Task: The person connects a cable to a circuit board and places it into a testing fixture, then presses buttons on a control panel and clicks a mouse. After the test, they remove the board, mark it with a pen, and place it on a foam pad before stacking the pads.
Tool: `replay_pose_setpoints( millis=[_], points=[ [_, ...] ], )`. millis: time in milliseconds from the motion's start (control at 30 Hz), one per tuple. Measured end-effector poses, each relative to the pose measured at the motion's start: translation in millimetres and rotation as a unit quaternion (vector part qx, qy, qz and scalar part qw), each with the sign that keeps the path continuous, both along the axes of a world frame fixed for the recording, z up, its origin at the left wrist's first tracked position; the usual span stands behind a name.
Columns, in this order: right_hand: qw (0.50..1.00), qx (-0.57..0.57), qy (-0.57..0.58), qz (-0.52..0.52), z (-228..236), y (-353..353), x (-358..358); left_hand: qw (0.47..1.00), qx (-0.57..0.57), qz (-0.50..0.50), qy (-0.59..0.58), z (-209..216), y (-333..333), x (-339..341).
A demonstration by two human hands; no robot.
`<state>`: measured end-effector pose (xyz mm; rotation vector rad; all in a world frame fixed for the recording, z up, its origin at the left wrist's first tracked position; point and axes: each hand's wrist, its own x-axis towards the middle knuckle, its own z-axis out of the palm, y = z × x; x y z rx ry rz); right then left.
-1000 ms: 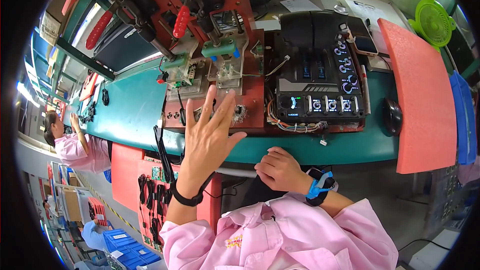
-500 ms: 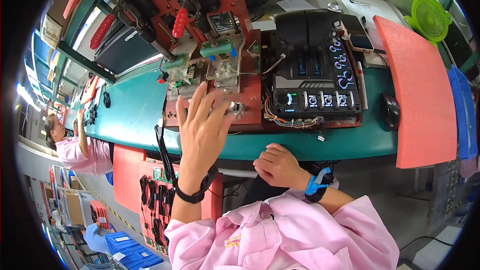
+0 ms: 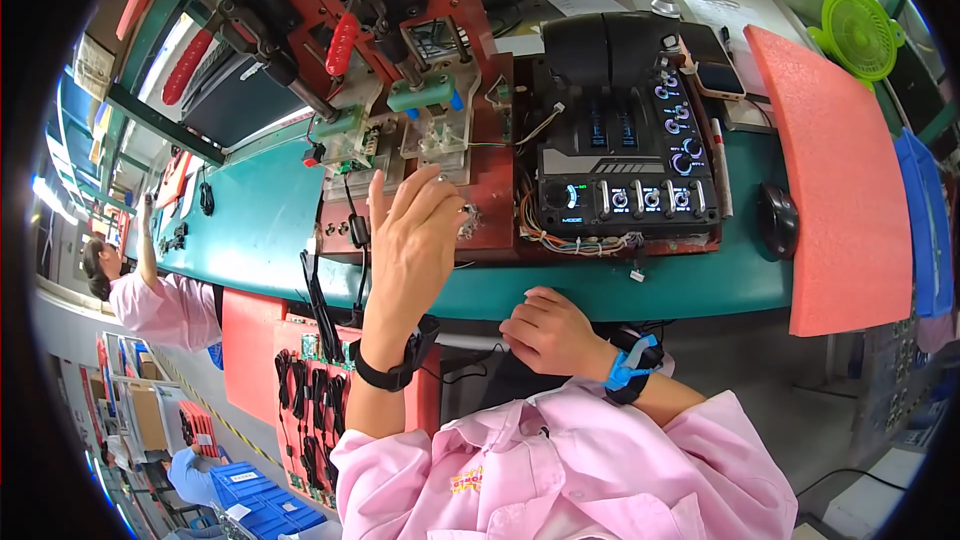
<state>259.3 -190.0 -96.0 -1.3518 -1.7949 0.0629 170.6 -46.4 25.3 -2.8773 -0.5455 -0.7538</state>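
Note:
My left hand (image 3: 410,240), a black band on its wrist, hovers palm down over the front of a red test fixture (image 3: 492,202). Its little finger points up and apart, while the others bend close together beside a small metal part (image 3: 468,221); the thumb and what lies under the palm are hidden. Left of it a black cable (image 3: 360,255) hangs from a clear block with a green circuit board (image 3: 368,152). My right hand (image 3: 548,330), with a blue strap at the wrist, is loosely curled in front of the table edge, nothing visible in it.
Two toggle clamps with red handles (image 3: 340,45) rise over the fixture. A black control unit (image 3: 625,165) with lit knobs stands right, then a mouse (image 3: 777,220) and pink foam sheet (image 3: 835,180). Cables lie on a pink board (image 3: 310,400) at lower left. A co-worker (image 3: 150,300) sits far left.
My left hand has shifted slightly right, its spread fingers now bent and closer together, and the black cable shows beside it. My right hand stays curled. The co-worker's arm has risen.

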Motion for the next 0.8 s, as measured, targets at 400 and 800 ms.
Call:
replay_pose_setpoints(
  millis=[400,800],
  points=[
    [1.0,-0.022,-0.017,-0.002,1,0,1,1.0,-0.011,0.015,-0.005,-2,1,6],
    [1.0,0.001,-0.004,0.007,-1,-4,-2,0.993,0.003,0.09,-0.076,-1,-9,-4]
  ],
)
